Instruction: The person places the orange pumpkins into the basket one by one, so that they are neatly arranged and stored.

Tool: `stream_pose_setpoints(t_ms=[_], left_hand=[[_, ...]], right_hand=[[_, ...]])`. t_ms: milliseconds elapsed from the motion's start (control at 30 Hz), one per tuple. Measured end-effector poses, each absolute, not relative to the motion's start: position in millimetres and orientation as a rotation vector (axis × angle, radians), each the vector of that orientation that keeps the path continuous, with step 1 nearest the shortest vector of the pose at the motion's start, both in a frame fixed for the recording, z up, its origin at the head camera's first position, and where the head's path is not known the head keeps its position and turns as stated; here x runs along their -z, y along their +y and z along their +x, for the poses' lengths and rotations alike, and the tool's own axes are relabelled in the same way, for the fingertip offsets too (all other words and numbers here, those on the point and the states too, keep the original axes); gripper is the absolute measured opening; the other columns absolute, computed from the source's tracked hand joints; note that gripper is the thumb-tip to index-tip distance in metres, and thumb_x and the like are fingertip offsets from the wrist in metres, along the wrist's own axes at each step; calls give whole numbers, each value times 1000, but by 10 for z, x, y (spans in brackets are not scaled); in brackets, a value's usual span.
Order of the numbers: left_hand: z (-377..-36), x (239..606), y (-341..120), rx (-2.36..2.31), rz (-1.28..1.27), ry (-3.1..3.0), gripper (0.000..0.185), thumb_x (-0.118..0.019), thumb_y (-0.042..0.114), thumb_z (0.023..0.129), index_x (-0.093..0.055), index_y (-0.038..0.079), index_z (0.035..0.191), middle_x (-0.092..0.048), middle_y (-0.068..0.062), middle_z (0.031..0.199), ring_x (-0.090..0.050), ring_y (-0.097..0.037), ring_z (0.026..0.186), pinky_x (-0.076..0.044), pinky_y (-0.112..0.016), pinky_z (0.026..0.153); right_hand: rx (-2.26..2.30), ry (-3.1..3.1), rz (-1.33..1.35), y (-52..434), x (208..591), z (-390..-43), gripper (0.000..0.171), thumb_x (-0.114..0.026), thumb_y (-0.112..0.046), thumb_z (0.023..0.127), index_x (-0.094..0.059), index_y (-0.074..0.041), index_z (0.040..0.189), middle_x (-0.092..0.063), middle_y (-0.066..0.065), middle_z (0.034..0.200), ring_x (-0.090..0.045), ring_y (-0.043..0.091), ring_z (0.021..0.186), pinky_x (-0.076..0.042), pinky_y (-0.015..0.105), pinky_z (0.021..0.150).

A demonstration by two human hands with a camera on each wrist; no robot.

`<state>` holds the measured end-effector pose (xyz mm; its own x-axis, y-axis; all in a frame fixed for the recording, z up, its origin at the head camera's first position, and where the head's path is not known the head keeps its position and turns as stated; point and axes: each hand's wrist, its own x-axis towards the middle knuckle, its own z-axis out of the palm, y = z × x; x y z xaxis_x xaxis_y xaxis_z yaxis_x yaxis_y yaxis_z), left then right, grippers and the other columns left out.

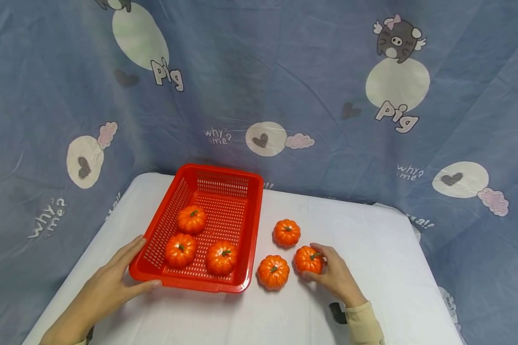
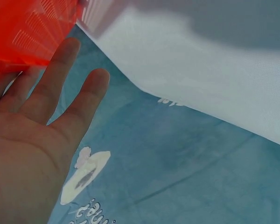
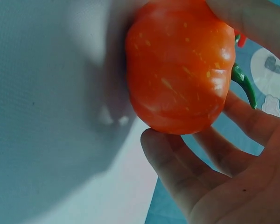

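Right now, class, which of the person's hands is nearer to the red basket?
Left. The left hand touches the red basket at its near-left corner; the right hand is off to its right, gripping a small pumpkin.

Small orange pumpkin [image 1: 308, 259] upright on the white table, apparently gripped; red basket [image 1: 207, 282] alongside.

We see a bright red perforated basket [image 1: 250, 225] near the desk's left edge, on a plain white desk [image 1: 371, 268]. The small pumpkins are orange flecked with paler yellow and have dark green stems, like the one [image 1: 308, 259] near the front edge. Behind the desk's far edge hangs a blue-grey cloth [image 1: 285, 72] printed with white circles, grey pigs, pink clouds and dark hearts.
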<state>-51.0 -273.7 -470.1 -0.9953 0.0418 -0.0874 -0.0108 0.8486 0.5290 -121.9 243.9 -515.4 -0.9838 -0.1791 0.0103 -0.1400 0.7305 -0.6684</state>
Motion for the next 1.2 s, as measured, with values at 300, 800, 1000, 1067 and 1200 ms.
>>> stream_pose_setpoints(t_ms=[300, 800, 1000, 1067, 1200], left_hand=[[-503, 4701, -2748, -857, 39, 2942, 117, -73, 74, 76, -17, 19, 164, -23, -12, 167, -35, -50, 141, -32, -80, 98], [-507, 4708, -2746, -855, 17, 2922, 120, -72, 76, 75, -17, 17, 164, -23, -14, 166, -34, -50, 141, -32, -79, 99], [-513, 4711, -2744, -845, -2, 2907, 122, -71, 78, 74, -16, 17, 164, -23, -14, 166, -33, -50, 141, -31, -80, 99], [-511, 4712, -2746, -846, -3, 2908, 122, -71, 78, 74, -16, 18, 164, -23, -14, 166, -33, -50, 141, -31, -80, 99], [-497, 4720, -2755, -869, 7, 2914, 121, -72, 76, 74, -16, 19, 164, -23, -13, 166, -34, -49, 141, -32, -79, 99]], right_hand=[[1119, 2904, -319, 2463, 5130, -1237, 77, -93, -19, 73, -57, -6, 140, -59, 15, 136, -56, 32, 125, -50, 50, 101], [1170, 2968, -429, 2469, 5061, -1266, 75, -92, -14, 73, -57, -3, 139, -61, 14, 134, -59, 30, 119, -55, 48, 94], [1187, 2975, -448, 2463, 5040, -1286, 75, -92, -14, 74, -57, -3, 139, -59, 15, 135, -59, 31, 118, -55, 49, 93], [1192, 2975, -451, 2456, 5033, -1292, 75, -92, -15, 74, -57, -4, 139, -59, 14, 135, -59, 30, 118, -55, 49, 92], [1210, 2961, -452, 2437, 5020, -1301, 75, -92, -12, 74, -56, -4, 140, -59, 14, 136, -59, 30, 118, -55, 48, 93]])
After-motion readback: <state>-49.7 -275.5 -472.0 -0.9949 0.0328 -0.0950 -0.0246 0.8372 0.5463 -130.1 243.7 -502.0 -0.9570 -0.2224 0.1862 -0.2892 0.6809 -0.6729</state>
